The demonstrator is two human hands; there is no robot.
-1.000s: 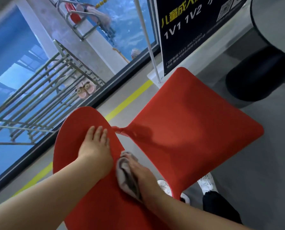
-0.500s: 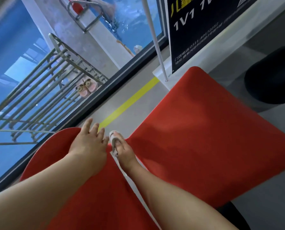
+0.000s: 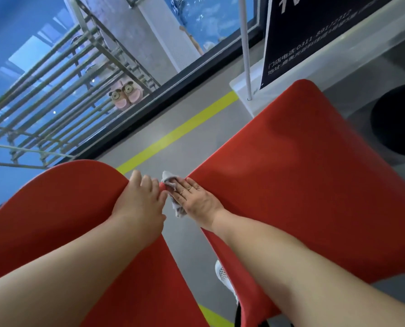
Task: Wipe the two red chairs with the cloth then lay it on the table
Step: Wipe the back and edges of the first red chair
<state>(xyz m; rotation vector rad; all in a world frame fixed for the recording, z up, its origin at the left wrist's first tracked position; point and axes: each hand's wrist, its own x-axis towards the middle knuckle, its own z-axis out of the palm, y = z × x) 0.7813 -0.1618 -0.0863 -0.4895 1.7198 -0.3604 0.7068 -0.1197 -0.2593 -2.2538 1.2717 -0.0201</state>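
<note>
Head view looks down over two red shells, with the yellow floor line (image 3: pixel 180 135) running on the ground between them. My right hand (image 3: pixel 194 200) lies just on my side of that line, its grip wide. The fingers are straight and flat on the grey cloth (image 3: pixel 168 182), pressing it against the inner corner of the right red shell (image 3: pixel 303 185). The thumb is hidden, so I cannot tell whether it also pinches the fabric. My left hand (image 3: pixel 137 204), just left of where the line passes, rests loosely on the rim of the left red shell (image 3: pixel 62 208). It holds nothing and looks to be steadying the shell. Whether these shells are two chairs or the back and seat of one, I cannot tell.

I judge the wiping to be under way, not finished. The cloth sits only at an edge, broad red surface spreads to the right of the line, and nothing shows which parts are already clean. Laying the cloth on the bench is not yet done, and I can identify no bench top in view.
</note>
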